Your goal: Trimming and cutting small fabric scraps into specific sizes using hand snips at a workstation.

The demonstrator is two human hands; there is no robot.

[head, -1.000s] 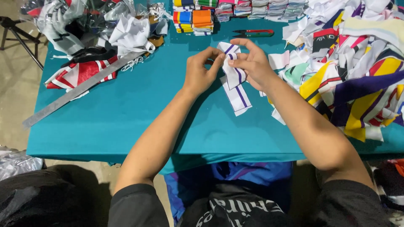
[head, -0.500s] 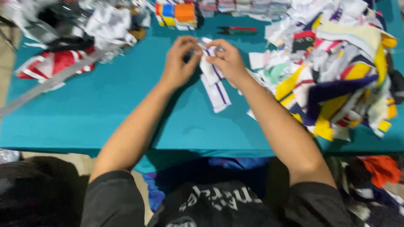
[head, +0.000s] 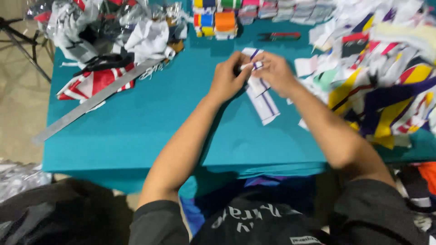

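My left hand and my right hand meet over the middle of the teal table. Both pinch the upper end of a white cloth strip with a purple stripe. The strip's lower end lies flat on the table, pointing toward me. Its top is partly hidden by my fingers. The picture is somewhat blurred.
A long metal ruler lies diagonally at the left, beside a red-and-white cloth and crumpled plastic and white fabric. Stacks of folded coloured pieces line the far edge, near red-handled scissors. A heap of mixed coloured scraps fills the right side.
The camera view has shifted and tilted. My hands stay together on the strip's top end and have worked it slightly; the strip stays in the same spot on the table.
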